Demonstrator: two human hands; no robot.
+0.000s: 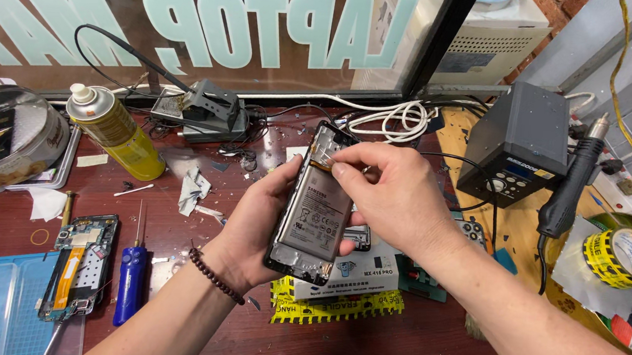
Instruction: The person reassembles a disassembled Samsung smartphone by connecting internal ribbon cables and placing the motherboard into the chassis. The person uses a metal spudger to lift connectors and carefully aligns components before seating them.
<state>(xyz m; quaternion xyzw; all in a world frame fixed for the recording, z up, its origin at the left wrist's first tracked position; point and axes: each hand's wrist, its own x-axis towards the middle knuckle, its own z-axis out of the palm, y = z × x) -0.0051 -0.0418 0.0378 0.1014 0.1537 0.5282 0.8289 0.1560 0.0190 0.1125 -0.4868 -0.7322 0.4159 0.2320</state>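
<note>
My left hand (256, 222) holds an opened phone body (312, 204) upright over the bench, its grey battery facing me. My right hand (391, 196) pinches at the top of the phone near the upper edge, thumb and fingers closed on a small part I cannot make out. A bead bracelet (215, 276) circles my left wrist. Under the phone lie a white box (357, 276) and yellow printed tape (335, 304).
A yellow spray can (116, 131) lies at the left by a round tin (3, 141). A phone circuit board (79, 267) and a blue screwdriver (130, 283) rest at the lower left. A black hot-air station (522, 143), its handpiece (571, 187) and a yellow tape roll (625, 257) sit at the right.
</note>
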